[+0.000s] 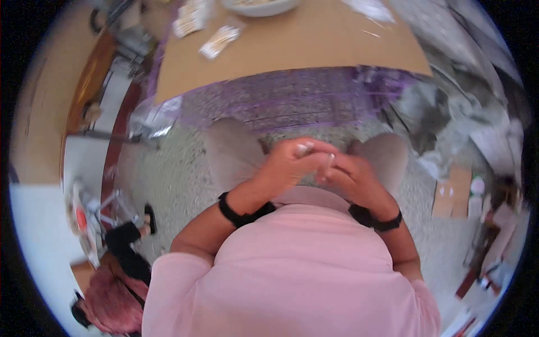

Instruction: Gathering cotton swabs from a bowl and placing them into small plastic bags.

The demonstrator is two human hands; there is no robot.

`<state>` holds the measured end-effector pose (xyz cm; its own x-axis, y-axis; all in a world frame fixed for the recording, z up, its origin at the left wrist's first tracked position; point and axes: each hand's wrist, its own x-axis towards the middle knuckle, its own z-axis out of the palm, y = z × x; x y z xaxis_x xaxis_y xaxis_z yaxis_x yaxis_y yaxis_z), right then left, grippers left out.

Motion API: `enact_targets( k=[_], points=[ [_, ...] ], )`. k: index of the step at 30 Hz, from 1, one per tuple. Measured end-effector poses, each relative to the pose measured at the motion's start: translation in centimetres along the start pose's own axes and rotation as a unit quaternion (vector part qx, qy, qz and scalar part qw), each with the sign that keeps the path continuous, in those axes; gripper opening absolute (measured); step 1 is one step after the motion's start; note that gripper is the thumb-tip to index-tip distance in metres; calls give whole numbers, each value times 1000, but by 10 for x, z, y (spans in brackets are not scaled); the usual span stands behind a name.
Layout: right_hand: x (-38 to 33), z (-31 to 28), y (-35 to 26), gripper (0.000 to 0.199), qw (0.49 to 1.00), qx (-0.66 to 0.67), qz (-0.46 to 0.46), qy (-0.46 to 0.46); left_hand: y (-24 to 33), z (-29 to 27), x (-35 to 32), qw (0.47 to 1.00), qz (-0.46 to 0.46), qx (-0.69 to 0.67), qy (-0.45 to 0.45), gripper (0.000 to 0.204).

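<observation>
head view | left hand (285, 164) and right hand (347, 177) touching, held together over the lap, below the bench's (292, 48) near edge | each pinches a small white piece: left piece (304, 148), right piece (331, 160) | bowl (259, 7) at bench's far edge, packets (219, 40) toward its left edge

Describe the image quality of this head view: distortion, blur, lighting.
Head view: strong fisheye, the cardboard sheet's edge bows and black corners ring the frame; soft overall, the left hand and right hand slightly blurred, so the small white thing they pinch is unreadable; lighting even and washed out at the left rim, no hard shadows.
</observation>
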<state>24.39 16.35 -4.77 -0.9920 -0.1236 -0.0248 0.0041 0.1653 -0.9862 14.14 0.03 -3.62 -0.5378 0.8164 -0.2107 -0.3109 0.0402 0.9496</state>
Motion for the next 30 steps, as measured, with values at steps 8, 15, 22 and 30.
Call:
enact_targets(
  k=[8, 15, 22, 30],
  points=[
    [-4, 13, 12, 11, 996, 12, 68, 55, -18, -8, -7, 999, 20, 31, 8, 18],
    [-9, 13, 12, 12, 990, 76, 65, 96, -17, -6, -9, 998, 28, -44, 25, 18],
    [-2, 16, 18, 13, 996, 23, 44, 77, -6, -11, -17, 989, 33, 123, 73, 16],
    [0, 18, 19, 16, 978, 183, 9, 96, -13, -12, -14, 994, 30, 30, 104, 12]
  ],
)
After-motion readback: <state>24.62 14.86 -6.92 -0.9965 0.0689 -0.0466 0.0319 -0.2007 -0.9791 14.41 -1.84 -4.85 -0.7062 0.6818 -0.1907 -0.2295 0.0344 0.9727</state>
